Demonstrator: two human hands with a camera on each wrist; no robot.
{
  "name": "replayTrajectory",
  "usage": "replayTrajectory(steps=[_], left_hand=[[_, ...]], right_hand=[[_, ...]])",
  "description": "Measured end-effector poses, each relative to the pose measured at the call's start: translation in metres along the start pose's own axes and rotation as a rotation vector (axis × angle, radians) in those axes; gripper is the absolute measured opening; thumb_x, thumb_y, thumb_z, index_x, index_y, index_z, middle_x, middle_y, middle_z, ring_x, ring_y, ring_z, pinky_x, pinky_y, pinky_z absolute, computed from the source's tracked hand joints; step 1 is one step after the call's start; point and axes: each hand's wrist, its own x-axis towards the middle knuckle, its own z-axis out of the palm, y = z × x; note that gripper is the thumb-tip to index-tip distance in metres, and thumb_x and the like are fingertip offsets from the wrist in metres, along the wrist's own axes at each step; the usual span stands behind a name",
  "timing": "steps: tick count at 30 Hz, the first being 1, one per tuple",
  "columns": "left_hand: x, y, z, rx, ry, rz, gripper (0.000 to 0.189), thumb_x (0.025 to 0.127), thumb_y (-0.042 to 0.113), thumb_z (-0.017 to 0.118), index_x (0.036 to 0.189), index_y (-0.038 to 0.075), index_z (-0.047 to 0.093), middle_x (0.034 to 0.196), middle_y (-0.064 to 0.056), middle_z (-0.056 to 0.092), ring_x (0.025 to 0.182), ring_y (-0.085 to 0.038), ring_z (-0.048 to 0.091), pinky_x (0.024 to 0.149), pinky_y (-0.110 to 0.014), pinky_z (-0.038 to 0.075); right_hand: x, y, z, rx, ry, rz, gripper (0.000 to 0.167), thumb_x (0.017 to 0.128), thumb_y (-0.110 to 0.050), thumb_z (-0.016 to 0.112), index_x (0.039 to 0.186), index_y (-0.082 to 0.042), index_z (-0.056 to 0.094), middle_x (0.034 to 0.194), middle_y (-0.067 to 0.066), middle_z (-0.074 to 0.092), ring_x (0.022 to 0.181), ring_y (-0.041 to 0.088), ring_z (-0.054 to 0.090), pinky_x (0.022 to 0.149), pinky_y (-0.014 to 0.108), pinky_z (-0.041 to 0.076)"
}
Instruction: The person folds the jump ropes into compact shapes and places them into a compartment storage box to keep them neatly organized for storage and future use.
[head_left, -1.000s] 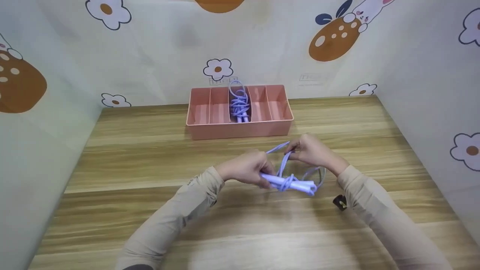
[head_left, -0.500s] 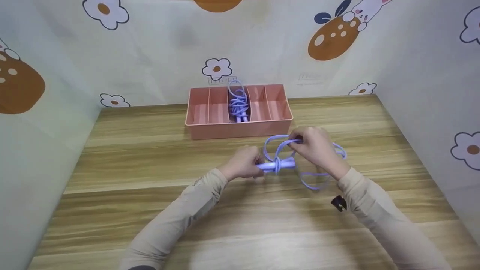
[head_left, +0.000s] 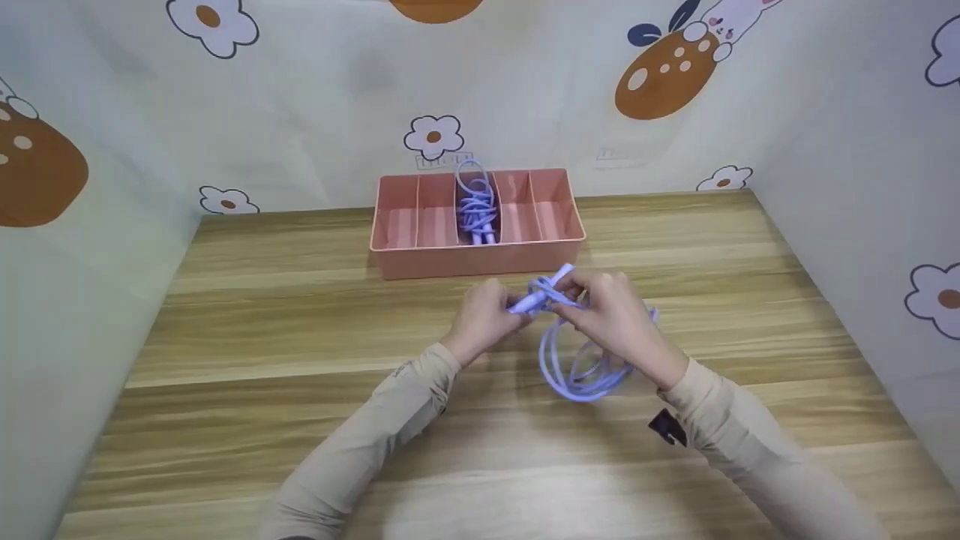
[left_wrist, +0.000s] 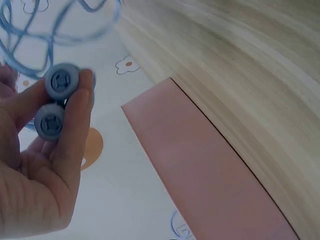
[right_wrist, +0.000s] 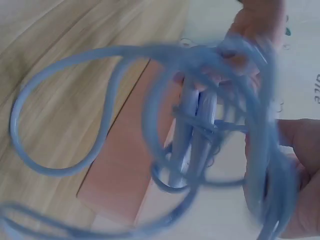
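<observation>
Left hand (head_left: pixel 486 316) curls its fingers round both handles (head_left: pixel 529 302), presumably to align them; right hand (head_left: pixel 616 313) pinches the cord (head_left: pixel 576 394), likely guiding it

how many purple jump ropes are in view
2: a bundled jump rope in the middle of the pink box, and a second jump rope, held by both the left hand and the right hand.
</observation>
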Motion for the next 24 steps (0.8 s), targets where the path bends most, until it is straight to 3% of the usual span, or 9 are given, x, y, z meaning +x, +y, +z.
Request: replayTrajectory(steps=[5,9,17,21,24], left_hand=[[0.002,-0.001,-0.008,-0.167,0.187,-0.014,0.011,0.073,0.011,0.07,0.082,0.006,0.073,0.063,-0.002,0.067,0.053,-0.006,0.053,0.048,-0.019,0.04],[0.002,0.0,-0.017,-0.268,0.258,-0.005,0.012,0.073,0.01,0.069,0.085,0.005,0.072,0.066,-0.003,0.069,0.058,-0.011,0.061,0.049,-0.02,0.042],[0.002,0.002,-0.033,-0.402,0.221,0.008,0.011,0.072,0.006,0.071,0.083,0.001,0.072,0.064,-0.008,0.068,0.057,-0.01,0.062,0.047,-0.018,0.038],[0.001,0.004,-0.039,-0.522,0.152,0.005,0.011,0.072,0.0,0.069,0.082,-0.003,0.071,0.065,-0.011,0.068,0.056,-0.007,0.061,0.051,-0.018,0.046],[0.0,0.005,-0.041,-0.608,0.082,0.027,0.012,0.072,-0.005,0.067,0.084,-0.007,0.069,0.069,-0.015,0.068,0.057,-0.008,0.062,0.058,-0.023,0.052]], right_hand=[[-0.016,-0.007,0.006,0.378,-0.107,0.163,0.033,0.077,0.002,0.065,0.109,0.007,0.056,0.071,0.007,0.06,0.049,0.009,0.054,0.045,0.022,0.048],[-0.026,-0.006,0.011,0.583,-0.13,0.221,0.032,0.082,0.003,0.06,0.111,0.013,0.052,0.07,0.007,0.058,0.052,0.008,0.054,0.05,0.022,0.049],[-0.033,0.006,0.007,0.777,-0.138,0.223,0.027,0.087,0.003,0.053,0.106,0.022,0.049,0.077,-0.005,0.065,0.065,0.007,0.06,0.061,0.021,0.052],[-0.034,0.019,0.006,0.889,-0.231,0.193,0.026,0.089,-0.001,0.052,0.105,0.02,0.05,0.079,-0.005,0.064,0.071,0.007,0.059,0.066,0.02,0.051],[-0.036,0.028,0.005,0.945,-0.336,0.162,0.016,0.09,-0.005,0.051,0.102,0.005,0.058,0.079,-0.004,0.062,0.072,0.006,0.058,0.066,0.019,0.049]])
